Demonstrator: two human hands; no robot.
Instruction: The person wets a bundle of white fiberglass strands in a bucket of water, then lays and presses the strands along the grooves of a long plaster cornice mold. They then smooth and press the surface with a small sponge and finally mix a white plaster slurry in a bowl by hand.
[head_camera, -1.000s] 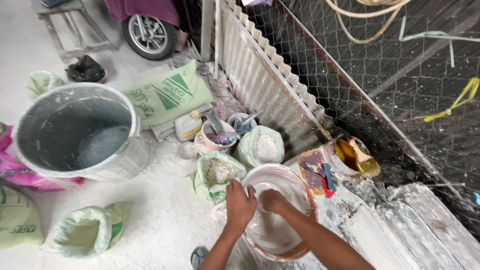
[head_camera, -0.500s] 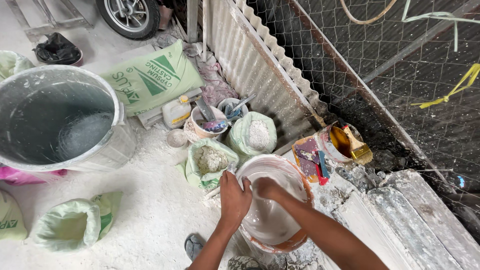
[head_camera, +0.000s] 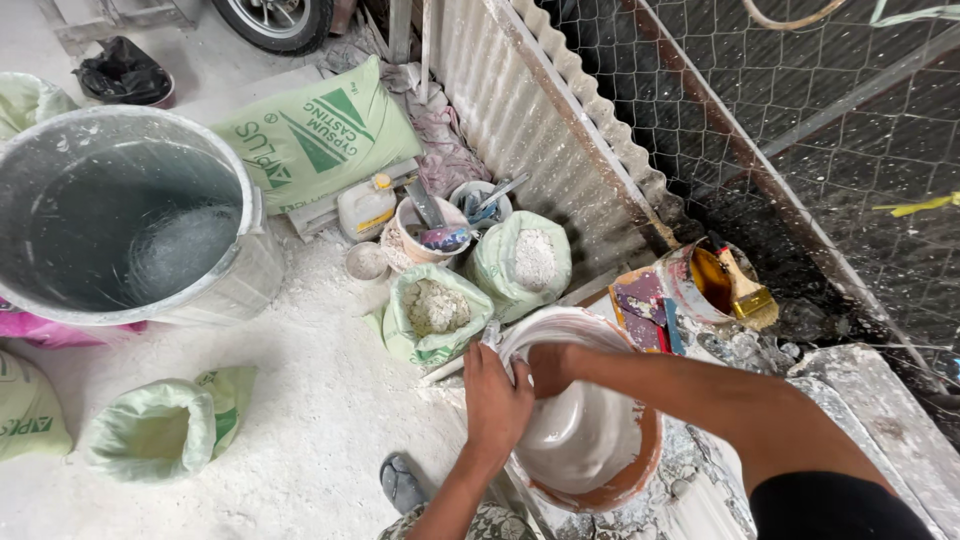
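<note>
A: Where was the round, white-coated plaster mould with the reddish-brown rim (head_camera: 585, 430)?

B: It sat near the person, right of centre, on a plaster-spattered ledge (head_camera: 880, 420). The left hand (head_camera: 497, 398) curled over its near-left edge, fingers closed on the rim. The right hand (head_camera: 553, 366) pressed inside the far rim, fist loosely bent; whether it held anything could not be told.

A: What lay around it?

B: Just beyond it stood two open green sacks of white powder (head_camera: 436, 312); further left, a large grey drum (head_camera: 130, 215).

A: Any risk?

B: Likely the wet coating was slick, so a grip could slip and tip the mould off the ledge onto the powdered floor (head_camera: 310, 420).
</note>
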